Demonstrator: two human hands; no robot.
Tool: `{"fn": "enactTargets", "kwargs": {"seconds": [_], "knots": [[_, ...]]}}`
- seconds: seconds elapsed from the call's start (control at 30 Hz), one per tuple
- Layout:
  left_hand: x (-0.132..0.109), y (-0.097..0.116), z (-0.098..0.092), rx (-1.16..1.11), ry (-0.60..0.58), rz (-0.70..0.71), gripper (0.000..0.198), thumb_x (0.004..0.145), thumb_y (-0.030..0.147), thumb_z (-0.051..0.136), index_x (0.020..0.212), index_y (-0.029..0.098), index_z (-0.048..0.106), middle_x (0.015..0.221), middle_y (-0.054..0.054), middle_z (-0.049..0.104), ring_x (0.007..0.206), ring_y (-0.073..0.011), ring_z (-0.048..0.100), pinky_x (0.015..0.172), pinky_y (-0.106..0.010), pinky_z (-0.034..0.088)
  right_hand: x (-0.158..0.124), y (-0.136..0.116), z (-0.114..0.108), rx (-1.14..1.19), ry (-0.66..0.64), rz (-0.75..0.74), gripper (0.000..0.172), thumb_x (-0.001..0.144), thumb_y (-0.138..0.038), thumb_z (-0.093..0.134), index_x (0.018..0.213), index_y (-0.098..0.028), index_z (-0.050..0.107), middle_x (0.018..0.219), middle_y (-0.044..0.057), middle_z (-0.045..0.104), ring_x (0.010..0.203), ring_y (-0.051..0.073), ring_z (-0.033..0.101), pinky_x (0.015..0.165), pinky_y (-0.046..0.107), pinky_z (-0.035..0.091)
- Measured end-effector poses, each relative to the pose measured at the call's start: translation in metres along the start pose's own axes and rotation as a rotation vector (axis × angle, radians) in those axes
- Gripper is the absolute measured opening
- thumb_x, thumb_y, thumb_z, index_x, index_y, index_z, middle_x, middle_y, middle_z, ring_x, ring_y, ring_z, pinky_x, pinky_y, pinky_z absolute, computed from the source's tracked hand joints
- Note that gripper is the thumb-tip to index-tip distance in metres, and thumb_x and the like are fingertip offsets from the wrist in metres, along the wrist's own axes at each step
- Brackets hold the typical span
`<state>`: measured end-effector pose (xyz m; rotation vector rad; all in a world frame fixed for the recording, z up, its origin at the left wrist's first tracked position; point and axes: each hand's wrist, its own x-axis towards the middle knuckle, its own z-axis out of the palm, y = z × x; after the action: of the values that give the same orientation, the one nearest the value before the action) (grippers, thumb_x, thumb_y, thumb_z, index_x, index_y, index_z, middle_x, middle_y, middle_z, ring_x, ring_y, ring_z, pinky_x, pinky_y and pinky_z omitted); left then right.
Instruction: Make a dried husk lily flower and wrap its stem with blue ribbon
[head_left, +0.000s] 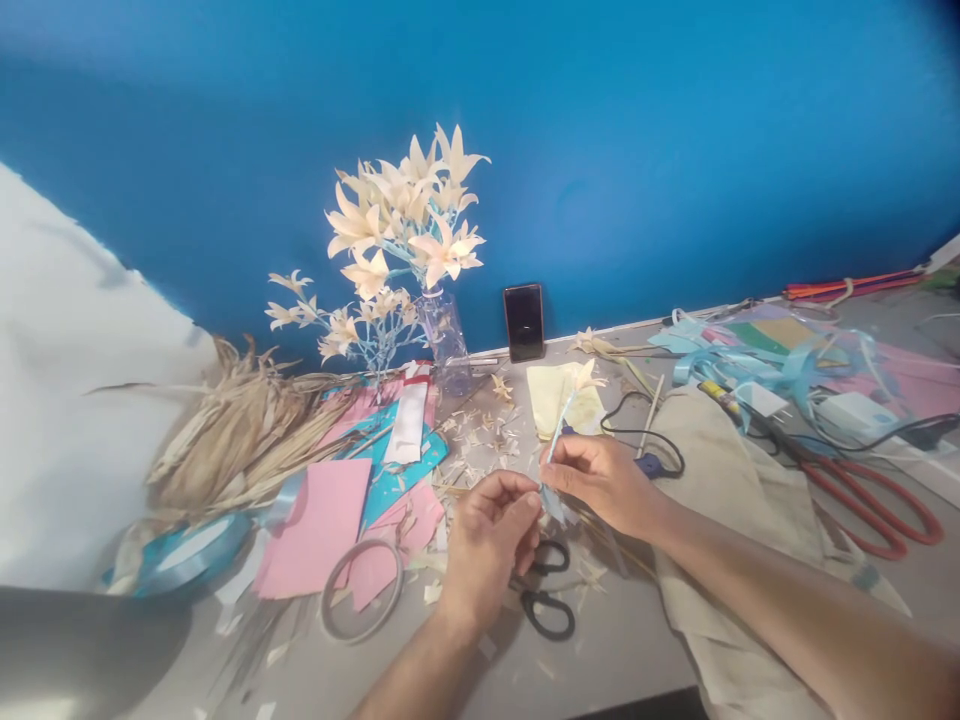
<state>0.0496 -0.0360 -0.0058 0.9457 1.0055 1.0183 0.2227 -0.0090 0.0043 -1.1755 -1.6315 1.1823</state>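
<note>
My right hand pinches the stem of a small cream artificial flower. The stem is wrapped in light blue and leans up to the right. Just left of it, my left hand is closed, thumb against forefinger, on a light-blue ribbon strip at the stem's lower end. The exact pinch point is partly hidden by the fingers. Beneath my hands lie scissors with black handles, their blades covered by my left hand. A yellow paper sheet lies behind the flower.
Cream flowers fill a clear bottle by the blue wall, beside a phone. Dried husks, pink paper, a tape ring and a ribbon roll lie left. Cloth and orange-handled scissors lie right.
</note>
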Motion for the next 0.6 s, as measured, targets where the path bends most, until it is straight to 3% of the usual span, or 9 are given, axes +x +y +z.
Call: {"fn": "enactTargets", "kwargs": {"seconds": [0.13, 0.33, 0.5, 0.6], "knots": [[0.000, -0.001, 0.000, 0.050, 0.059, -0.002, 0.019, 0.076, 0.032, 0.072, 0.077, 0.017, 0.060, 0.051, 0.008, 0.042, 0.041, -0.0041, 0.031, 0.038, -0.015, 0.023, 0.000, 0.002, 0.005, 0.020, -0.002, 0.018, 0.043, 0.085, -0.056, 0.066, 0.069, -0.016, 0.060, 0.064, -0.002, 0.049, 0.061, 0.012, 0.041, 0.055, 0.025, 0.031], [0.001, 0.001, 0.000, 0.065, 0.133, 0.051, 0.023, 0.078, 0.036, 0.071, 0.076, 0.018, 0.057, 0.049, 0.009, 0.041, 0.041, -0.0045, 0.030, 0.039, -0.018, 0.023, -0.002, -0.001, 0.010, 0.102, -0.135, 0.048, 0.039, 0.081, -0.052, 0.072, 0.072, -0.017, 0.058, 0.063, -0.004, 0.045, 0.059, 0.010, 0.036, 0.054, 0.024, 0.029], [0.001, 0.001, 0.002, -0.132, 0.107, -0.067, 0.028, 0.074, 0.037, 0.074, 0.076, 0.019, 0.053, 0.046, 0.011, 0.035, 0.040, -0.0034, 0.024, 0.039, -0.017, 0.018, -0.006, -0.002, 0.012, 0.036, -0.126, -0.002, 0.031, 0.084, -0.041, 0.068, 0.069, -0.017, 0.055, 0.060, -0.005, 0.042, 0.057, 0.010, 0.034, 0.053, 0.024, 0.026], [0.002, 0.003, 0.003, -0.282, 0.084, -0.140, 0.031, 0.068, 0.034, 0.078, 0.075, 0.019, 0.052, 0.049, 0.010, 0.040, 0.041, -0.0024, 0.024, 0.039, -0.016, 0.016, -0.004, 0.001, 0.012, 0.001, -0.134, -0.025, 0.028, 0.086, -0.036, 0.065, 0.068, -0.018, 0.055, 0.061, -0.005, 0.043, 0.059, 0.010, 0.034, 0.054, 0.024, 0.027]]}}
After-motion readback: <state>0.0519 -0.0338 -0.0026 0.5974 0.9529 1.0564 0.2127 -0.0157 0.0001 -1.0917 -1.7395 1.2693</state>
